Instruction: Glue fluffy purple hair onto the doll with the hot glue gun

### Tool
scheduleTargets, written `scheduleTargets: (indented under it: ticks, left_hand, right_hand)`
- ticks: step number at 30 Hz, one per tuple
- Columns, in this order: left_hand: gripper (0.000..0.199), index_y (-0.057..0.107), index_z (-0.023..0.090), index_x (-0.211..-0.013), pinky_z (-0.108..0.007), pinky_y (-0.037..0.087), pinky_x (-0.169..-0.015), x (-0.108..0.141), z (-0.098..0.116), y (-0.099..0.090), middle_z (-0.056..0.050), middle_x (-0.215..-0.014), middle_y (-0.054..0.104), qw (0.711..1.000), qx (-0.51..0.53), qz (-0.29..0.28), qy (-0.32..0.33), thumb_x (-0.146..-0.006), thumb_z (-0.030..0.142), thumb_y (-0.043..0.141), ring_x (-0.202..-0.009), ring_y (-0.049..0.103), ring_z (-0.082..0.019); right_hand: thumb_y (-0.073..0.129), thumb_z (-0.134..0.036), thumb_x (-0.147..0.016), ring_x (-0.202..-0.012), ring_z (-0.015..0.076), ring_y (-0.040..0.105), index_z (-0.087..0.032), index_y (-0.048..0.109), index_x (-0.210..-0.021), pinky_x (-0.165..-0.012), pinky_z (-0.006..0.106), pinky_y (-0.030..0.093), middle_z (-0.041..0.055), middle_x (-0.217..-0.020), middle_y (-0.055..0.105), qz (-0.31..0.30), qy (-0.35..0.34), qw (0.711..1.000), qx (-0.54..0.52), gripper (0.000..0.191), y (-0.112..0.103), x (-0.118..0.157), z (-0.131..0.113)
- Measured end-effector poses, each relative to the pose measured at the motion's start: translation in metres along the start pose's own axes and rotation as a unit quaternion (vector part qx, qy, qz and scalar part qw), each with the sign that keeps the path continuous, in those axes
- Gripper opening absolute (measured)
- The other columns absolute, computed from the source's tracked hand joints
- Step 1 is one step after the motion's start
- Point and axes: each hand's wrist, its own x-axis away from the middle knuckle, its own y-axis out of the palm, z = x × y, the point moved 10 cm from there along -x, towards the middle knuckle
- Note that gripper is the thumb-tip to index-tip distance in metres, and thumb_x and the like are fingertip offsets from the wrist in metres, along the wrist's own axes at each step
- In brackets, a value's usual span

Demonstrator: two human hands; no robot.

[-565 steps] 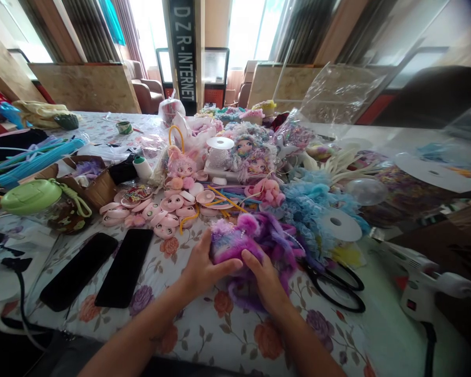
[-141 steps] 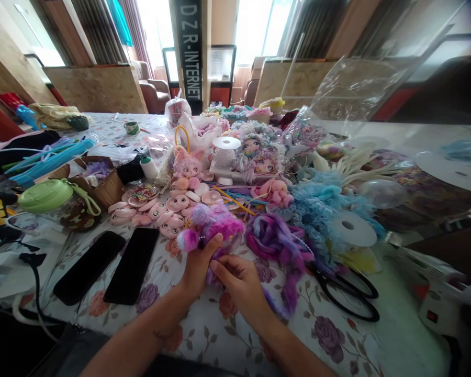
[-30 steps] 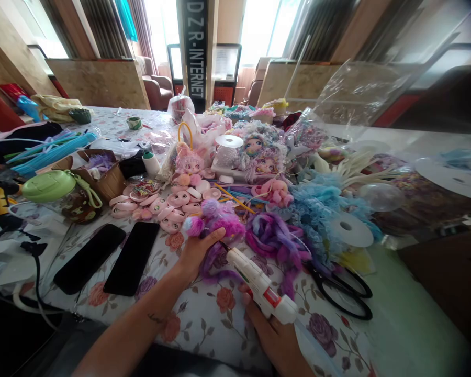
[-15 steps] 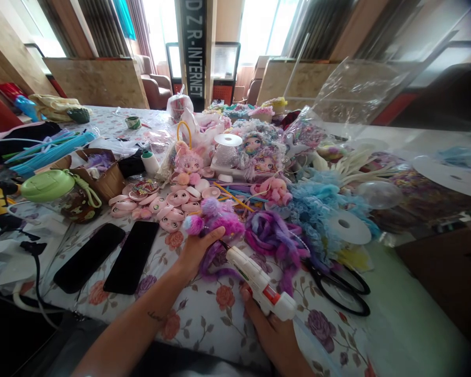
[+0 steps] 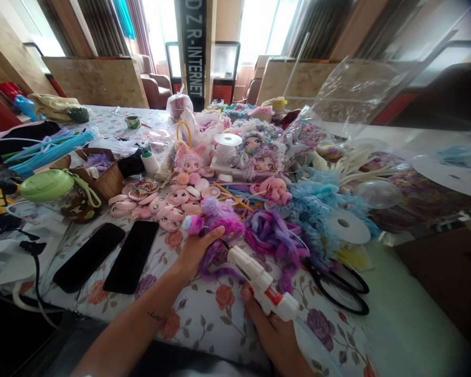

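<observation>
1. Burns look the likeliest mishap: the glue gun (image 5: 255, 275) points its dark nozzle (image 5: 225, 243) just beside the thumb of the left hand (image 5: 194, 254), so a slip forward by the right hand (image 5: 275, 335) could touch skin, if the tip is hot.
2. Slippage is possible too. The purple fluffy piece (image 5: 224, 217) sits in the left hand, which is closed on its near side, thumb on top; soft pile might shift under that pinch.
3. Glue could go astray. The right hand is wrapped around the gun's handle, its fingers partly hidden, so whether the trigger is squeezed cannot be told; too hard a pull might flood the fur.
4. The purple strand (image 5: 217, 276) looping between both hands might catch a drip.
5. Swinging the gun wide could snag the purple coil (image 5: 275, 235) beyond the right hand, or knock the scissors (image 5: 339, 288) to its right on the counter (image 5: 204, 335).
</observation>
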Motion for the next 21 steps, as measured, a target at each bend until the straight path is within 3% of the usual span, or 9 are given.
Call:
scheduleTargets:
  ticks: [7, 12, 21]
  left_hand:
    - [0.044, 0.072, 0.020, -0.101, -0.033, 0.060, -0.086, 0.0012, 0.0012, 0.0024, -0.006, -0.108, 0.078, 1.000, 0.004, -0.003, 0.000, -0.064, 0.038, 0.087, -0.108, 0.071, -0.028]
    - [0.046, 0.074, 0.018, -0.100, -0.034, 0.061, -0.084, 0.0006, -0.0016, 0.0006, -0.007, -0.099, 0.079, 1.000, 0.002, 0.003, -0.007, -0.062, 0.040, 0.088, -0.103, 0.072, -0.028]
    - [0.047, 0.073, 0.020, -0.104, -0.036, 0.059, -0.089, -0.0006, -0.0017, 0.0000, -0.006, -0.105, 0.077, 1.000, -0.022, -0.006, 0.010, -0.065, 0.042, 0.087, -0.108, 0.070, -0.029]
  right_hand:
    - [0.059, -0.065, -0.080, -0.056, 0.0209, 0.059, -0.025, 0.061, -0.067, -0.058, 0.032, 0.046, -0.0005, -0.057, 0.061, -0.009, 0.025, 1.000, -0.011, 0.043, 0.0028, 0.0017, 0.0069]
    - [0.057, -0.068, -0.079, -0.046, 0.0181, 0.050, -0.025, 0.058, -0.062, -0.052, 0.032, 0.043, -0.0032, -0.047, 0.051, -0.005, 0.038, 0.999, 0.007, 0.047, 0.0018, 0.0017, 0.0104]
    - [0.057, -0.068, -0.081, -0.040, 0.0177, 0.048, -0.025, 0.057, -0.062, -0.041, 0.030, 0.038, -0.0047, -0.040, 0.044, 0.015, 0.032, 0.999, 0.002, 0.047, -0.0017, 0.0019, 0.0092]
